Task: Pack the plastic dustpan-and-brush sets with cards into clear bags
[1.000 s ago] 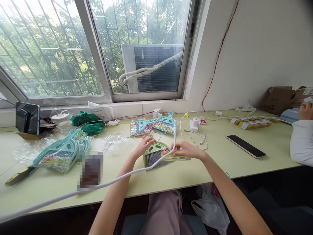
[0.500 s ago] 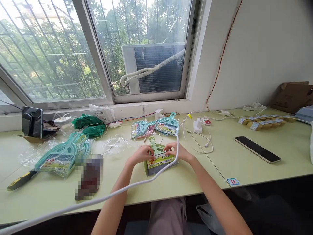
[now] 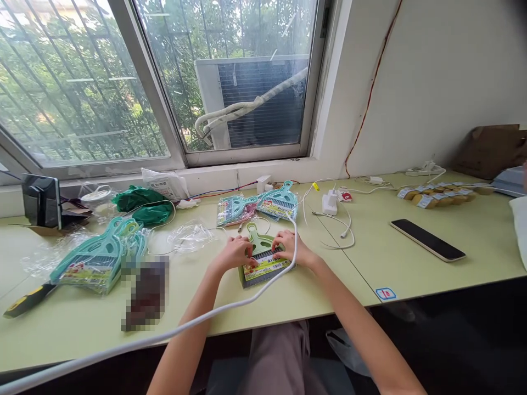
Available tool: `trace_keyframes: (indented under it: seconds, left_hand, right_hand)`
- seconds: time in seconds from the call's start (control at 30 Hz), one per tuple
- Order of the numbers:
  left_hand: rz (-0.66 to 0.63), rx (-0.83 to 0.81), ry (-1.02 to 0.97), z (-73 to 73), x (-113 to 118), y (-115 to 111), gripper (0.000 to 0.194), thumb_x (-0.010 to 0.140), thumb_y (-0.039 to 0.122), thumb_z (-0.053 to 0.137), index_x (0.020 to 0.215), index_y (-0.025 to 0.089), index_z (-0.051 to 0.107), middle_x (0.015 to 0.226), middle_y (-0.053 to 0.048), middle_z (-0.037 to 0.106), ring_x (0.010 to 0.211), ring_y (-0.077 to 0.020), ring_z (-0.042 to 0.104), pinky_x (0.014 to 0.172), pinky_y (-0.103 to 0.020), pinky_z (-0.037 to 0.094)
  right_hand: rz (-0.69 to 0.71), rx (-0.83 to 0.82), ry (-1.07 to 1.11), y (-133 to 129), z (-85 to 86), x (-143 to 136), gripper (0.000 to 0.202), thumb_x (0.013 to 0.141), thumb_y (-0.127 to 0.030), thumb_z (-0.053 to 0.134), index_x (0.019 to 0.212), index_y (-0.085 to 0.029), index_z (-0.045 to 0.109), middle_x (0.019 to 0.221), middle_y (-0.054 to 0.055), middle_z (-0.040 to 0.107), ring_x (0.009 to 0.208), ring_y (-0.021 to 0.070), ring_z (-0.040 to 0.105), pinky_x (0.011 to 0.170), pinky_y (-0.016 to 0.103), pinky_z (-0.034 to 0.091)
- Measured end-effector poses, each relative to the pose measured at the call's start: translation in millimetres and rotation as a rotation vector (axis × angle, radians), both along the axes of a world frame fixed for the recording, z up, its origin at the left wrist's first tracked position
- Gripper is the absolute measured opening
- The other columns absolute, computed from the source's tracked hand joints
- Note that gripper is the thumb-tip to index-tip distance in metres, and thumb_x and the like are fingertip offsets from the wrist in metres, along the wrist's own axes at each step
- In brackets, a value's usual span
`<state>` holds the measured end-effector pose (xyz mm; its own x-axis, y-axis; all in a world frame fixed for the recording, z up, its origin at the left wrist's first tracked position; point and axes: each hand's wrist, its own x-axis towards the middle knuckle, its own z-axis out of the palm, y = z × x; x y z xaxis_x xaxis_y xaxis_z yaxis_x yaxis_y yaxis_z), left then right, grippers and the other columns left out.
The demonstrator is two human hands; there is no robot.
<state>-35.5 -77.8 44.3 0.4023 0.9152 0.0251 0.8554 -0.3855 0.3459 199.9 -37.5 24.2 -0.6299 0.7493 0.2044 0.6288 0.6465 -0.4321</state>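
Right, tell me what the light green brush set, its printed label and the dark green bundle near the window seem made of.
The light green brush set: apparently smooth hard plastic, by its even colour and moulded cut-outs. Its printed label: probably thin card, by its straight edges; finish unclear. The dark green bundle: likely thin plastic film, crumpled with slight sheen.

on the pale-green tabletop, i see a light-green plastic dustpan-and-brush set, left of a long flat black device, right of a crumpled clear plastic wrapper.
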Motion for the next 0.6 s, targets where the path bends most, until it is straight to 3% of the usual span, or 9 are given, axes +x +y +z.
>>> trace_keyframes:
  seconds: [0.13,0.27,0.43,0.53,0.6]
  left_hand:
    - [0.081,0.092,0.0,-6.7,-1,2,0.055,0.057,0.052,0.078,0.099,0.024,0.059,0.109,-0.009,0.054,0.106,-0.0317,0.047,0.091,-0.044,0.034]
    - [0.177,-0.007,-0.087,-14.1,-5,4,0.089,0.056,0.05,0.08,0.131,0.027,0.037,0.129,-0.016,0.041,0.124,-0.0383,0.038,0.095,-0.047,0.036]
    - [0.221,-0.201,-0.152,-22.1,-5,7,0.101,0.057,0.049,0.079,0.136,0.019,0.025,0.134,-0.023,0.034,0.126,-0.0375,0.04,0.099,-0.043,0.037]
    - [0.272,-0.1,-0.139,-26.6,-1,7,0.099,0.054,0.051,0.08,0.132,0.017,0.03,0.133,-0.023,0.033,0.122,-0.0388,0.044,0.095,-0.043,0.04]
    - [0.285,-0.022,-0.105,-29.4,3,7,0.092,0.053,0.053,0.08,0.125,0.016,0.037,0.129,-0.022,0.039,0.115,-0.0381,0.05,0.089,-0.041,0.043]
  right_hand:
    - [-0.027,0.014,0.008,1,-3.1,0,0.016,0.072,-0.032,0.076,0.083,-0.023,0.067,0.101,0.004,0.058,0.103,0.023,0.05,0.093,0.039,0.033]
    - [-0.056,0.0,0.014,2,-6.6,0,0.021,0.07,-0.031,0.076,0.086,-0.023,0.065,0.103,0.005,0.056,0.106,0.0245,0.048,0.094,0.04,0.036]
    - [-0.146,-0.122,0.12,8,-19.2,2,0.061,0.065,-0.032,0.078,0.119,-0.025,0.053,0.12,0.008,0.05,0.117,0.0257,0.048,0.096,0.04,0.041]
    - [-0.172,-0.273,0.206,15,-27.3,6,0.077,0.063,-0.03,0.079,0.132,-0.023,0.044,0.119,0.01,0.055,0.112,0.0252,0.055,0.095,0.039,0.043]
    - [-0.154,-0.331,0.226,19,-30.9,8,0.072,0.061,-0.029,0.08,0.126,-0.021,0.052,0.113,0.01,0.061,0.107,0.0273,0.058,0.092,0.04,0.045]
